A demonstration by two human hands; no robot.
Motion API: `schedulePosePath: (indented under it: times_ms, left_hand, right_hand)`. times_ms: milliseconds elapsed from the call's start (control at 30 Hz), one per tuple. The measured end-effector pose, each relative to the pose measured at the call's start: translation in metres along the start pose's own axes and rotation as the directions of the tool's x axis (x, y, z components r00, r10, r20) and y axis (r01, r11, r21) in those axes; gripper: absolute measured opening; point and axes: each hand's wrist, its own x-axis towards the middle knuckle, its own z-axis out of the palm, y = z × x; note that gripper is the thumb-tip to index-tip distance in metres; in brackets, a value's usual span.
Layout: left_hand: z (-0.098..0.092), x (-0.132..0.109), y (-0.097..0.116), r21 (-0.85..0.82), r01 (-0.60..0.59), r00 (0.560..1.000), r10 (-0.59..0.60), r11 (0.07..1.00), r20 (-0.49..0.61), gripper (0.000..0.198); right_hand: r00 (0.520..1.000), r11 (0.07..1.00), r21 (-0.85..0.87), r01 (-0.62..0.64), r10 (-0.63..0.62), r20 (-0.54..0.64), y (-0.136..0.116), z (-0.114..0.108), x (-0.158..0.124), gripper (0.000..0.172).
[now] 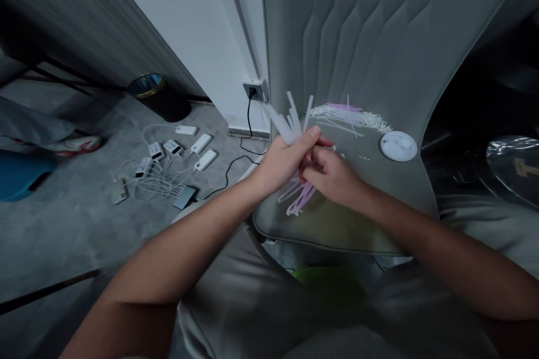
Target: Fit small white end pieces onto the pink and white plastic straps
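My left hand (pixel 285 158) is closed around a bundle of translucent white strips (pixel 290 123), whose upper ends fan out above the thumb. My right hand (pixel 334 171) is closed against it, fingertips meeting the left fingers; what they pinch is hidden. Below the joined hands, thin pink and white sticks (pixel 301 200) with small white ends hang or lie; I cannot tell which. Beyond the hands, on the grey padded chair seat (pixel 357 219), is a row of similar white and pink sticks (pixel 349 113). To its right sits a round white dish or lid (pixel 398 146).
On the floor at left are several white devices (pixel 205 160) with tangled white cables and a grey box (pixel 185 197). A black bin (pixel 162 98) stands by the wall, near a socket (pixel 255 91) with a black plug. Another person's shoe (pixel 78 146) shows at far left.
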Motion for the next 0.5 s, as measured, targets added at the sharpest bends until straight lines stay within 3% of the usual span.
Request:
schedulePosePath:
  times_ms: [100,200,333,500]
  left_hand:
    - [-0.001,0.003,-0.003,-0.11,-0.015,0.998,0.008,0.994,-0.061,0.053]
    - [-0.002,0.007,-0.003,-0.178,-0.034,0.995,0.016,0.984,-0.102,0.05]
    - [-0.01,0.012,0.0,-0.182,-0.069,0.991,0.046,0.981,-0.129,0.049]
    - [-0.029,0.018,0.006,-0.156,-0.053,0.974,0.017,0.986,-0.227,0.053]
  right_hand:
    - [1.0,1.0,0.001,0.021,-0.021,-0.017,0.0,0.001,-0.001,0.006]
    - [0.999,0.998,-0.046,-0.039,0.039,0.018,-0.003,-0.004,-0.004,0.017]
    - [0.991,0.963,-0.236,-0.129,0.135,0.01,-0.006,-0.016,-0.007,0.041]
    - [0.99,0.912,-0.394,-0.115,0.137,0.028,-0.004,-0.041,0.0,0.045]
